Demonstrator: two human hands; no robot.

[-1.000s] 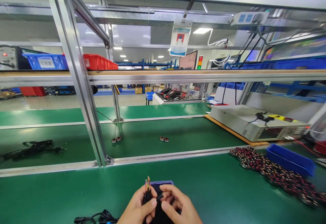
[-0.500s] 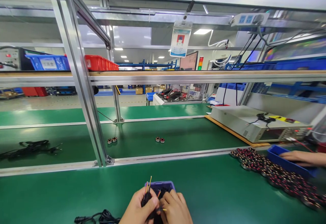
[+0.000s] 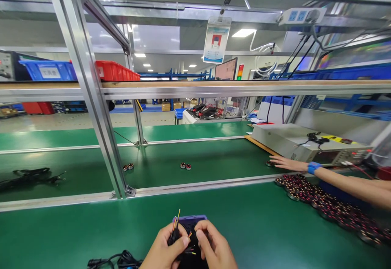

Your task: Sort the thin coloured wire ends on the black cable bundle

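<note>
My left hand (image 3: 168,244) is closed around a black cable (image 3: 174,236), whose bare wire ends in yellow, red and other colours stick up past the fingers. More coloured wire ends show between the two hands. Close on the right, my right hand (image 3: 215,246) has its fingers curled and its thumb near the index fingertip; whether anything is pinched there is hidden. Below and behind both hands stands a purple-blue bin (image 3: 203,217) with dark contents. A coiled black cable (image 3: 124,259) with a connector lies on the green table to the left.
At right, a co-worker's hand (image 3: 288,164) with a blue wristband reaches over a pile of small round metal parts (image 3: 324,203). Similar parts (image 3: 185,166) sit in pairs on the green belt (image 3: 220,159). A metal post (image 3: 97,118) rises at left; a grey instrument (image 3: 293,142) stands at right.
My right hand has drawn slightly right, away from the wires in my left hand. The co-worker's hand has moved from the blue bin to the belt. The view has shifted slightly.
</note>
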